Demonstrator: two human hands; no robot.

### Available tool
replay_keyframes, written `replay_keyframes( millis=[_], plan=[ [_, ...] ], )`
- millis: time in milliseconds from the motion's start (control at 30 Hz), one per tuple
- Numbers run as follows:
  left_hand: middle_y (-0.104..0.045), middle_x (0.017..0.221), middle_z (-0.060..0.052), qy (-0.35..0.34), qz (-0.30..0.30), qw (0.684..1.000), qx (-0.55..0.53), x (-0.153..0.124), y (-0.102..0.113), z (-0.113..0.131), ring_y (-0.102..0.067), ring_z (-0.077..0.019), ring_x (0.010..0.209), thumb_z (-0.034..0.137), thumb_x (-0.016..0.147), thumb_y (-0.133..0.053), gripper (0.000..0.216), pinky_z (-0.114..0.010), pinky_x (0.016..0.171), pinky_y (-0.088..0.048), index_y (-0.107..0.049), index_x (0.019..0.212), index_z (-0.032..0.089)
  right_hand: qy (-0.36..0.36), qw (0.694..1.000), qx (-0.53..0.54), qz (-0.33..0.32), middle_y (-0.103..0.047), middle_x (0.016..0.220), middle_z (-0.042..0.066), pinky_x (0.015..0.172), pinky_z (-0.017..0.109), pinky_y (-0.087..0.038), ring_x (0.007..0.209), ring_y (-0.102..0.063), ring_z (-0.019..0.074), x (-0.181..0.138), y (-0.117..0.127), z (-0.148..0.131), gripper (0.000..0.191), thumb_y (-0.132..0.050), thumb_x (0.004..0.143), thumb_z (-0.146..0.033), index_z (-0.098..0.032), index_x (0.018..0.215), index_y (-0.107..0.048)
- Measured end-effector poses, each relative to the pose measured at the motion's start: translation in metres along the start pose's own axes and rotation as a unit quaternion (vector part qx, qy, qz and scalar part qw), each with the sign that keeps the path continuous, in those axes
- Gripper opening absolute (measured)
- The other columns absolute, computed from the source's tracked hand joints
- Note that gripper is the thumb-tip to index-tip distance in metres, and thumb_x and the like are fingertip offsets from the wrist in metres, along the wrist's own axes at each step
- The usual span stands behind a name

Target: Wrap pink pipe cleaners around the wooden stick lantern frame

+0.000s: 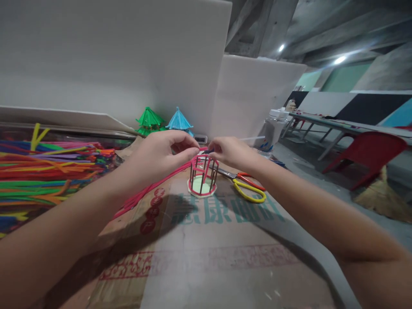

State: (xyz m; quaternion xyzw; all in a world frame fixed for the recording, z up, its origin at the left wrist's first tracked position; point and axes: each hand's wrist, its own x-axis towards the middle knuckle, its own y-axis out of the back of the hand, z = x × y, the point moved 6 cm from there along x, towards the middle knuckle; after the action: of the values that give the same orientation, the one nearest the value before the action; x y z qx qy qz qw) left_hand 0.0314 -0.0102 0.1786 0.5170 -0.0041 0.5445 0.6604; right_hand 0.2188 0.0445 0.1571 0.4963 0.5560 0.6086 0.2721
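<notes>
A small cage-like frame [203, 175] of dark sticks and pink pipe cleaner stands on a pale round base, on flattened cardboard [206, 253]. My left hand [161, 156] pinches a long pink pipe cleaner [151, 188] just above the frame's top rim. My right hand [230, 152] is closed in a pinch on the same pink strand at the rim, opposite the left. The strand trails back to the left over the cardboard.
A heap of many-coloured pipe cleaners [48, 171] lies at the left. Yellow-handled scissors [246, 189] rest right of the frame. Green [148, 120] and blue [178, 121] little pavilions stand by a white board. A clear bottle [273, 128], a red chair [373, 154].
</notes>
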Motion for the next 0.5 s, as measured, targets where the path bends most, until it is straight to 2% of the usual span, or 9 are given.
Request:
replay_keyframes(
  millis=[133, 267, 367, 500],
  plan=[
    [-0.076, 0.081, 0.0, 0.014, 0.014, 1.0, 0.016, 0.001, 0.004, -0.003, -0.065, -0.0149, 0.073, 0.045, 0.092, -0.064, 0.027, -0.024, 0.067, -0.047, -0.08, 0.094, 0.022, -0.027, 0.999, 0.002, -0.02, -0.077, 0.094, 0.006, 0.068, 0.028, -0.036, 0.08, -0.065, 0.019, 0.001, -0.011, 0.001, 0.014, -0.068, 0.094, -0.029, -0.02, 0.103, -0.075],
    [-0.076, 0.082, -0.001, 0.014, 0.014, 1.0, 0.022, 0.002, 0.005, -0.004, -0.065, -0.0154, 0.073, 0.045, 0.092, -0.064, 0.028, -0.024, 0.067, -0.047, -0.08, 0.095, 0.022, -0.032, 0.999, 0.018, -0.004, -0.076, 0.089, 0.006, 0.068, 0.029, -0.036, 0.078, -0.064, 0.0191, -0.002, -0.012, -0.001, 0.01, -0.065, 0.094, -0.023, -0.02, 0.094, -0.074],
    [-0.077, 0.083, -0.001, 0.008, 0.004, 1.0, 0.019, 0.003, 0.003, -0.003, -0.066, -0.015, 0.075, 0.042, 0.093, -0.063, 0.026, -0.024, 0.069, -0.048, -0.079, 0.095, 0.021, -0.017, 0.998, 0.051, 0.039, -0.075, 0.091, 0.006, 0.069, 0.029, -0.038, 0.082, -0.064, 0.0192, -0.007, 0.008, 0.001, 0.009, -0.065, 0.094, -0.021, -0.018, 0.094, -0.073],
    [-0.077, 0.084, -0.001, 0.012, -0.002, 1.0, 0.016, 0.003, 0.0, -0.005, -0.067, -0.0152, 0.077, 0.043, 0.094, -0.063, 0.027, -0.024, 0.072, -0.05, -0.079, 0.097, 0.021, -0.041, 0.981, 0.088, 0.169, -0.073, 0.089, 0.006, 0.073, 0.03, -0.042, 0.081, -0.064, 0.0185, -0.027, 0.054, 0.021, 0.008, -0.067, 0.094, -0.025, -0.017, 0.094, -0.07]
  ],
)
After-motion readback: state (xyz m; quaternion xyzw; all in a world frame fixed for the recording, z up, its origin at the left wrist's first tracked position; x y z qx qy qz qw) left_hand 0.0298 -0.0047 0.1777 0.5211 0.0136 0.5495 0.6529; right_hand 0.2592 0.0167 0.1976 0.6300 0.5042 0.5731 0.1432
